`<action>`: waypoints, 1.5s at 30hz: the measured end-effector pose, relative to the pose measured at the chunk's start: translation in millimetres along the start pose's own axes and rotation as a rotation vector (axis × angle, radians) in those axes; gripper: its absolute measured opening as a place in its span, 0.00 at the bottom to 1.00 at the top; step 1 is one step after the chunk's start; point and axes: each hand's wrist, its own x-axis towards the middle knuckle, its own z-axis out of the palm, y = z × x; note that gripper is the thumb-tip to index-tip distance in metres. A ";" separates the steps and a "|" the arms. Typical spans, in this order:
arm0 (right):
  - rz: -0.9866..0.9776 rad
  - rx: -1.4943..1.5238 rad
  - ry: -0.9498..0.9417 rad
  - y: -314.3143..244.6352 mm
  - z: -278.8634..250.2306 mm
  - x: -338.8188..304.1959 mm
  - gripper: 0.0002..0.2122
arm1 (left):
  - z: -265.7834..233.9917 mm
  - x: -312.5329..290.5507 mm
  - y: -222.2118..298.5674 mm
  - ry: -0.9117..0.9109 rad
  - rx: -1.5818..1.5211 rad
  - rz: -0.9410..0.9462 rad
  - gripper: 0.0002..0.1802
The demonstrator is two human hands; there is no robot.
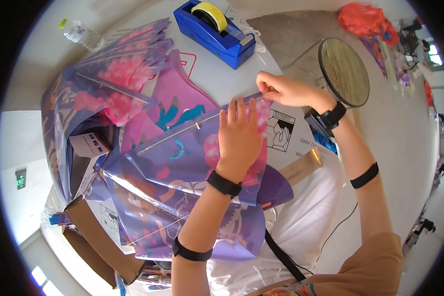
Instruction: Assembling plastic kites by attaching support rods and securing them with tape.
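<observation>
A purple printed kite [182,163] with pink patches and cartoon figures lies spread before me. A thin pale rod [175,138] runs along its upper edge, with a small white fitting partway. My left hand [240,135] rests flat on the kite, its fingers stretched over the rod near the right end. At the kite's upper right corner, my right hand [288,92] is closed in a pinch on the tip. What lies between those fingertips is mostly hidden. Both arms wear black bands.
More folded purple kites [108,81] pile up at the left. A blue tape dispenser [214,34] with yellow tape stands at the back, and a plastic bottle [81,34] lies far left. An open cardboard box [103,239] is lower left. A round stool [344,72] stands beyond my right arm.
</observation>
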 end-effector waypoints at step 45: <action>0.273 -0.040 0.718 28.0 39.3 -20.0 0.10 | 7.9 24.7 31.9 -0.180 0.352 -0.148 0.37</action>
